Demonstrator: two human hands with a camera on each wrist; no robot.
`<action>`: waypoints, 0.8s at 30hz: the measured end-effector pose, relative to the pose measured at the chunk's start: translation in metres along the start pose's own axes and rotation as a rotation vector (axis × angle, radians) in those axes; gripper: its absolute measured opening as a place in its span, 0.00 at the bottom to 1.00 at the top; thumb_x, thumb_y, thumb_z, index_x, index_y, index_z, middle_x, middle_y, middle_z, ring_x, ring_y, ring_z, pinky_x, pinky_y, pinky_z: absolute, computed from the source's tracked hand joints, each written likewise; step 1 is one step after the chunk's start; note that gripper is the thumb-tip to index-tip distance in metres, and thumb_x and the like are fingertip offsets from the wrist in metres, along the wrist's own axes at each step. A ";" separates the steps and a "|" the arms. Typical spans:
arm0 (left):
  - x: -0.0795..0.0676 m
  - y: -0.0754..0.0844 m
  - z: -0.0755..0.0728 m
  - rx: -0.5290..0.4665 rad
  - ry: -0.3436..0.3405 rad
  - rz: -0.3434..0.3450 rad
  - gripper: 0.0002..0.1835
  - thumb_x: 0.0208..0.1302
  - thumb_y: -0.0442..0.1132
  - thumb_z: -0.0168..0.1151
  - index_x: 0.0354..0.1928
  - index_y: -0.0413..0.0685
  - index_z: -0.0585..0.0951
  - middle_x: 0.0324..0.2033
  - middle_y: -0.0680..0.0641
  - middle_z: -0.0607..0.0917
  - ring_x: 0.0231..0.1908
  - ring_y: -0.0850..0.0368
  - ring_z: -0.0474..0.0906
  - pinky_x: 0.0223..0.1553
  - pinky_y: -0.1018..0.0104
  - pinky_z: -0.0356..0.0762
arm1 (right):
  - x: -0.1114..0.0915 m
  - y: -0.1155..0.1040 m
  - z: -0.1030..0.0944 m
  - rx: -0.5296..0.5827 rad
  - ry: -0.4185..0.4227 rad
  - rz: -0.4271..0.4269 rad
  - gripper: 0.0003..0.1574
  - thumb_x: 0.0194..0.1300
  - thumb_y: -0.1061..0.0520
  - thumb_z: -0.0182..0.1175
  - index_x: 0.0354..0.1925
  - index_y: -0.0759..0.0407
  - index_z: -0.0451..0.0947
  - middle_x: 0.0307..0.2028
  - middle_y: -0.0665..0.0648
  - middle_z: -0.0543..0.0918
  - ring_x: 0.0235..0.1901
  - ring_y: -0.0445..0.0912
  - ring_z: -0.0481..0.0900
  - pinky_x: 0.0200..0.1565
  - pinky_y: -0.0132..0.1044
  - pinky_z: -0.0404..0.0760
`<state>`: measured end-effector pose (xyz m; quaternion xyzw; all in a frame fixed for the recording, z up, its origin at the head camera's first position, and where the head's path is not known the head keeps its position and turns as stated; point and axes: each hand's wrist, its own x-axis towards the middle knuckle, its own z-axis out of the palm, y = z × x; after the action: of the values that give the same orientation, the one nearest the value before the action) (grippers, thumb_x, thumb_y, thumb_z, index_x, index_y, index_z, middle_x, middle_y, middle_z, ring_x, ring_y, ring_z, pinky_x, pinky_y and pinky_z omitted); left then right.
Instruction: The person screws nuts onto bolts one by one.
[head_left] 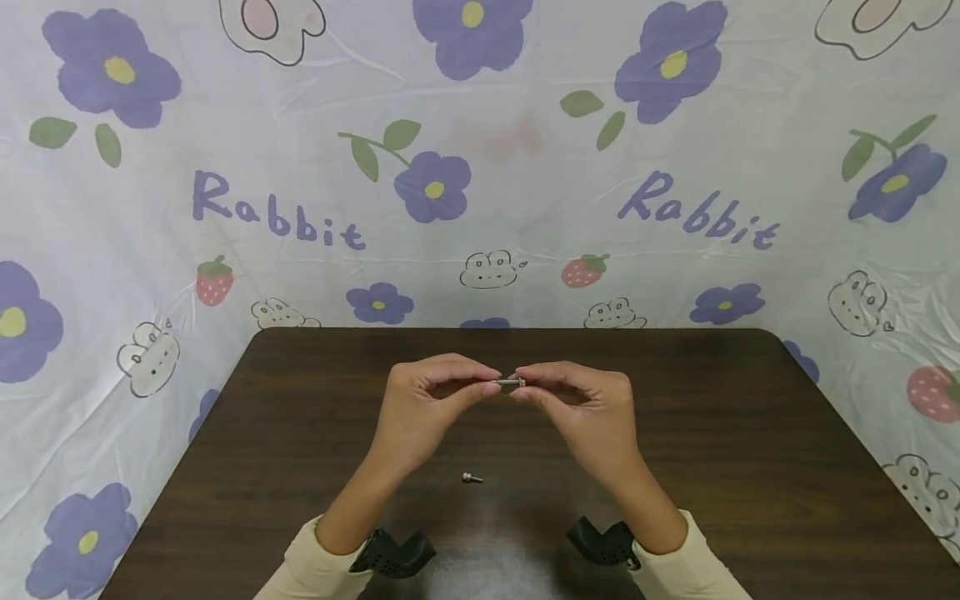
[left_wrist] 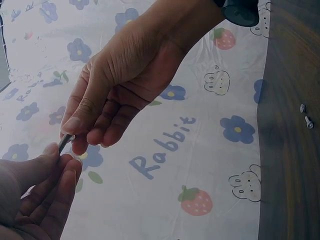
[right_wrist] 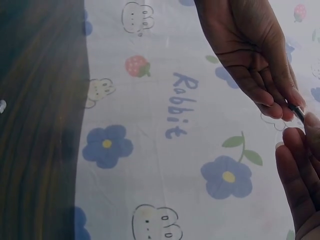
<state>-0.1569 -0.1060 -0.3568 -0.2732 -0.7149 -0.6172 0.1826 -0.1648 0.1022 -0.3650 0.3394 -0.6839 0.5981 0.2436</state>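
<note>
My left hand (head_left: 408, 412) and right hand (head_left: 596, 412) meet above the table, thumbs and fingertips close together. Between them lies a thin silver bolt (head_left: 508, 382), roughly level. The left thumb and fingers pinch its threaded shank (left_wrist: 63, 144). At the other end the right fingertips pinch a wider metal piece (head_left: 522, 382); whether it is the bolt's head or a nut, I cannot tell. Fingers partly cover the bolt (right_wrist: 298, 113) in the right wrist view. Below the hands, a second small bolt (head_left: 472, 477) rests on the table.
The dark wood-grain table (head_left: 300, 467) is backed by a white printed cloth (head_left: 525, 200). In the left wrist view, a small round metal piece (left_wrist: 303, 108) lies beside the loose bolt (left_wrist: 309, 122). Black wrist mounts (head_left: 397, 554) sit at both sleeves.
</note>
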 end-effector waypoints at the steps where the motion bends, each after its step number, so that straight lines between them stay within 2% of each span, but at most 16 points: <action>1: 0.000 0.000 0.000 0.002 0.001 0.004 0.05 0.60 0.33 0.74 0.38 0.42 0.91 0.34 0.52 0.90 0.35 0.55 0.86 0.36 0.62 0.87 | 0.000 0.000 0.000 0.002 -0.003 0.005 0.17 0.51 0.75 0.73 0.40 0.65 0.89 0.35 0.59 0.90 0.32 0.46 0.90 0.35 0.40 0.88; 8: -0.001 0.003 0.001 0.011 0.008 0.050 0.05 0.59 0.32 0.74 0.37 0.43 0.91 0.34 0.51 0.90 0.35 0.55 0.87 0.37 0.58 0.88 | -0.001 0.000 0.001 0.013 -0.004 0.012 0.13 0.53 0.76 0.72 0.39 0.69 0.87 0.33 0.61 0.90 0.30 0.45 0.89 0.35 0.38 0.88; 11: -0.001 0.004 0.002 0.004 0.016 0.060 0.04 0.59 0.31 0.74 0.37 0.42 0.91 0.34 0.50 0.90 0.35 0.55 0.87 0.37 0.56 0.88 | -0.001 0.001 0.002 0.011 -0.002 0.019 0.11 0.55 0.74 0.71 0.38 0.67 0.87 0.31 0.61 0.89 0.29 0.45 0.89 0.34 0.37 0.88; 17: -0.002 0.004 0.005 -0.005 0.024 0.088 0.05 0.58 0.30 0.74 0.37 0.39 0.90 0.34 0.48 0.90 0.34 0.55 0.87 0.37 0.60 0.88 | -0.002 0.000 0.005 -0.018 -0.010 0.043 0.02 0.64 0.69 0.68 0.35 0.64 0.85 0.25 0.55 0.86 0.23 0.45 0.84 0.29 0.36 0.86; 24: -0.004 0.002 0.008 0.002 0.025 0.113 0.05 0.58 0.29 0.74 0.37 0.40 0.90 0.33 0.49 0.90 0.35 0.55 0.87 0.38 0.58 0.88 | -0.003 -0.001 0.006 -0.074 -0.038 0.074 0.15 0.71 0.66 0.62 0.26 0.54 0.80 0.19 0.47 0.80 0.18 0.46 0.76 0.21 0.32 0.76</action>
<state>-0.1520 -0.0988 -0.3584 -0.3050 -0.6968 -0.6085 0.2264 -0.1623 0.0971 -0.3675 0.3159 -0.7222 0.5743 0.2209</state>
